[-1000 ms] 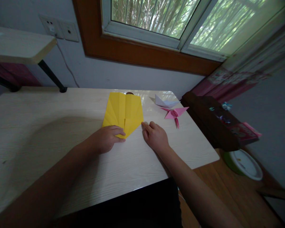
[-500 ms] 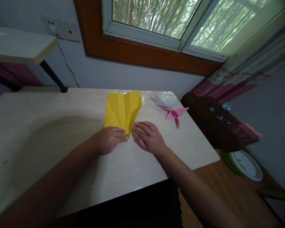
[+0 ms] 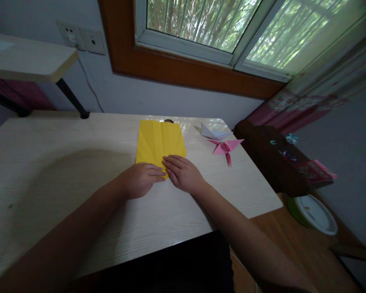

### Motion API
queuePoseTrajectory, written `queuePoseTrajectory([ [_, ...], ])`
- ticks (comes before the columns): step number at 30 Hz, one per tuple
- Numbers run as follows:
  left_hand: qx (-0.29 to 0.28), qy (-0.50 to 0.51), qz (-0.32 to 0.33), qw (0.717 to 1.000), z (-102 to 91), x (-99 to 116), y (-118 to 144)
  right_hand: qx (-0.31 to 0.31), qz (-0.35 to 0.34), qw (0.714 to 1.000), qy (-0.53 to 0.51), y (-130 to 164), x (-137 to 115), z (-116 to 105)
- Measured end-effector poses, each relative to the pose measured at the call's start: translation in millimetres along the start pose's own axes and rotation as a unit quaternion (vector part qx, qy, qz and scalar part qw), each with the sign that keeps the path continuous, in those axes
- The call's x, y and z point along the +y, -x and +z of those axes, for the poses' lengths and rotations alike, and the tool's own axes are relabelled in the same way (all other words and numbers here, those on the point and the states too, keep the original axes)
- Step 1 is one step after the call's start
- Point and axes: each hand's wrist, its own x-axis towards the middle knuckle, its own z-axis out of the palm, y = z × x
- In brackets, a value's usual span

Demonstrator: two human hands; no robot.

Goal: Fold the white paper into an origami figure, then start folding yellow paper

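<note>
Your left hand (image 3: 142, 181) and right hand (image 3: 183, 174) lie flat, fingers loose, pressing the near point of the yellow paper (image 3: 160, 140) onto the counter (image 3: 64, 162). Beyond on the right sit a pink fold (image 3: 225, 147) and a white fold (image 3: 212, 132).

Beyond our right hand we see a white paper fold (image 3: 213, 132) and, touching its near edge, a pink paper fold (image 3: 225, 146), both on the pale wooden table (image 3: 64, 162). Further right of that hand stands a dark wooden cabinet (image 3: 268, 158), with a green-rimmed bowl (image 3: 314, 208) on the floor below it. Up past our left hand a shelf (image 3: 27, 61) sticks out, with wall sockets (image 3: 81, 37) beside it. Above both hands runs the window (image 3: 219, 28).
</note>
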Motion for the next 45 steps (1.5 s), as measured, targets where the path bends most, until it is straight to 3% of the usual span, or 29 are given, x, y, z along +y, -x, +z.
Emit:
queuePoseTrajectory([
  [14, -0.019, -0.014, -0.045, 0.999, -1.8, 4.2, -0.5, 0.005, 0.085, 0.996, 0.023, 5.8, -6.5, -2.0],
  [27, -0.069, -0.009, -0.084, 0.994, -8.4, 7.4, -2.3, 0.032, 0.170, 0.984, 0.040, 31.2, 6.7, -10.3],
  [40, -0.079, -0.084, -0.126, 0.985, -3.6, 18.5, -8.1, 0.057, 0.175, 0.980, 0.071, 37.7, 6.8, -8.0],
  [45, -0.085, -0.097, -0.142, 0.981, -1.5, 22.0, -10.5, 0.056, 0.135, 0.988, 0.054, 40.1, -0.5, -9.2],
])
